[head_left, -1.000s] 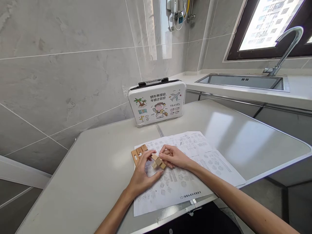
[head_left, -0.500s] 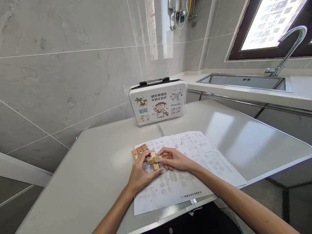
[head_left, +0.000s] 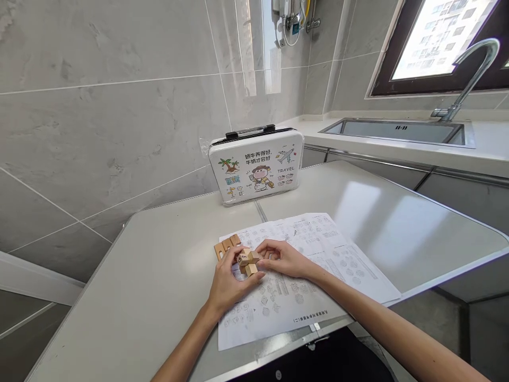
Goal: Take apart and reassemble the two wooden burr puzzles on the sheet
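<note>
A small wooden burr puzzle point(head_left: 248, 261), made of interlocking pale blocks, is held just over a printed sheet. My left hand point(head_left: 228, 281) grips it from the left, index finger along the far side and thumb at the near side. From the right, my right hand point(head_left: 282, 258) pinches one projecting block between thumb and fingertips. Dark marks show on a block end facing me. Just beyond my left fingers lie several brown wooden pieces with cut-out slots point(head_left: 228, 245). The printed sheet point(head_left: 318, 289) carries rows of small line diagrams.
A white carry case point(head_left: 258, 167) with cartoon prints and a black handle stands at the back of the folding table point(head_left: 159, 276), near the tiled wall. To the right are a sink point(head_left: 397, 130) and a curved tap point(head_left: 477, 69).
The wooden puzzle has turned in my fingers, so a marked block end now faces me more. Both hands keep nearly the same place; the view has shifted slightly.
</note>
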A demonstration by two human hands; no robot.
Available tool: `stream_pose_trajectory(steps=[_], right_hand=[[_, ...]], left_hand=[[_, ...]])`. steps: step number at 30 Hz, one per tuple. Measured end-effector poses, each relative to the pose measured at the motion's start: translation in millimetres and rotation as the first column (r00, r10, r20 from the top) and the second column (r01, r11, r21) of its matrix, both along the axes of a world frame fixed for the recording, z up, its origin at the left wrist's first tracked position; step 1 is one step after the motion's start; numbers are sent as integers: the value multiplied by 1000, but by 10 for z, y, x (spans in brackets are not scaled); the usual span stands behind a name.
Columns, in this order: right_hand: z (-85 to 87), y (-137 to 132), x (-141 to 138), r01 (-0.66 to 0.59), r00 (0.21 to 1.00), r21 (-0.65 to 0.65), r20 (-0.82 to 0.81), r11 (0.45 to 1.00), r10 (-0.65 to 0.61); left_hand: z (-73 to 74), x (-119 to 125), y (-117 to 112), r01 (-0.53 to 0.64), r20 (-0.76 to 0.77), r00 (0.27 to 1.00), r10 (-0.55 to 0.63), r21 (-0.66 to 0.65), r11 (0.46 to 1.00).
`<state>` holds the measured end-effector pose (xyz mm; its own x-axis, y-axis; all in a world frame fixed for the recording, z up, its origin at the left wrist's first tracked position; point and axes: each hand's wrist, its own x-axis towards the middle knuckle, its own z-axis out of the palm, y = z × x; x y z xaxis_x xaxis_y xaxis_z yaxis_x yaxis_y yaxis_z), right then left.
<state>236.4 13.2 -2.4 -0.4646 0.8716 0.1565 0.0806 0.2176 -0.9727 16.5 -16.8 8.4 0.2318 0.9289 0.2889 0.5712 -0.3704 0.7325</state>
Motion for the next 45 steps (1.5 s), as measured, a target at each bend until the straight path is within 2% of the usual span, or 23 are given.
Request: stream_pose_trajectory(steps=[4,7,12,20,28,33,45], right_hand=[[-18,-2,-14,-30,998,-53,-52,998,28],[-70,11,-19,-35,998,-48,-63,998,32],[-115,13,-16,-11,1000,0,-28,1000,11],[-121,7,13,-18,1000,54,-10,998,18],[-171,16,12,-34,998,19,-47,999,35],[-166,6,6,-35,999,1,-29,999,35],[-129,8,-40,-36,999,8,-36,999,36]], left_hand=[[-20,-6,16,-7,14,1000,8,-62,998],[-16,-4,18,-29,8,1000,29,-86,996],[20,14,7,-62,-45,997,59,-54,997],[79,10,11,-24,-87,996,22,-15,1000],[54,17,16,-48,-70,997,44,-56,997],[58,21,0,-26,-62,998,25,-28,999],[62,36,-8,-86,-36,995,89,71,994]])
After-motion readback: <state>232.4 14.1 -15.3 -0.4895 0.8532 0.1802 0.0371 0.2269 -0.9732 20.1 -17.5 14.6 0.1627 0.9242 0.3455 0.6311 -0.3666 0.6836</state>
